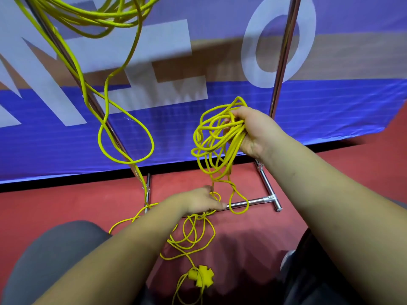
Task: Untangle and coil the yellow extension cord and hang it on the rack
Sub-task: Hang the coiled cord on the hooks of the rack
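The yellow extension cord is a tangle of loops. My right hand grips a bunch of its loops, raised in front of the rack. Lower down, my left hand pinches a strand near the floor, just above the rack's bottom bar. More cord hangs from the top left in loops and runs down along the left pole. Loose turns lie on the floor, ending at a yellow cross-shaped socket block near my knees. The chrome rack has two upright poles and a base bar.
A blue banner with large white letters stands right behind the rack. The floor is red. My knees in dark trousers show at the bottom left and right.
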Demonstrator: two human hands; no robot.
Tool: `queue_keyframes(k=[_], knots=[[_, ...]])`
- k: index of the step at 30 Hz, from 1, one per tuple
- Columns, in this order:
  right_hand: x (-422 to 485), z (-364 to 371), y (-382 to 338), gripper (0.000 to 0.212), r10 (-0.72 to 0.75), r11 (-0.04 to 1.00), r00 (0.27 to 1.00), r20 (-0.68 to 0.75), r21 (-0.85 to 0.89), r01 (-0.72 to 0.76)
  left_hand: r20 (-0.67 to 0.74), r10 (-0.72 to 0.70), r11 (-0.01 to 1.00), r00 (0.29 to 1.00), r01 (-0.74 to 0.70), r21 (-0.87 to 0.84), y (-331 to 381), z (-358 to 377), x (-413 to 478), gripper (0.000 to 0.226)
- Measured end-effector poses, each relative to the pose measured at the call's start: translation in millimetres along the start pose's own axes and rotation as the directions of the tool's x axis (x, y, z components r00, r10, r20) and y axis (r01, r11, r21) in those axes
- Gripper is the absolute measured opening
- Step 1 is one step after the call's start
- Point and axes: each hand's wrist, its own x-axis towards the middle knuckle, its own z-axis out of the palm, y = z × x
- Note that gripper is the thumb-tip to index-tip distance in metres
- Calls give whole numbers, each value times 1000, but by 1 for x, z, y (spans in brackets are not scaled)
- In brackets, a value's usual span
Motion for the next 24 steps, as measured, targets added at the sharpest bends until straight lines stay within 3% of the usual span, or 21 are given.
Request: queue_keyframes(k=[2,4,7,12,16,18,20,22,24], knots=[[2,-2,3,15,-23,999,999,-43,-31,22,-53,23,989,998,-15,149,8,10,-1,114],[5,-3,6,21,-37,999,996,-79,-2,37,-125,124,983,984,-105,152,19,22,-2,98],[8,-2,9,21,-33,998,993,-117,54,39,-248,279,958,928,-288,0,35,37,-4,86],[9,4,7,18,-63,993,988,-144,86,76,-410,269,858,872,-410,-310,45,36,1,80],[10,5,7,21,-69,991,987,-142,107,85,-470,304,775,829,-502,-384,47,15,-1,33],[10,3,7,18,-66,993,987,-146,88,80,-449,247,822,859,-431,-373,42,9,-2,25],[13,-2,4,13,-65,995,982,-176,67,77,-412,169,885,895,-322,-337,37,5,-1,42],[17,-8,1,10,-75,996,969,-234,30,84,-406,100,853,908,-288,-434,34,3,1,42],[21,-14,0,12,-85,996,953,-292,-18,83,-411,35,774,911,-285,-566,34,1,1,28]])
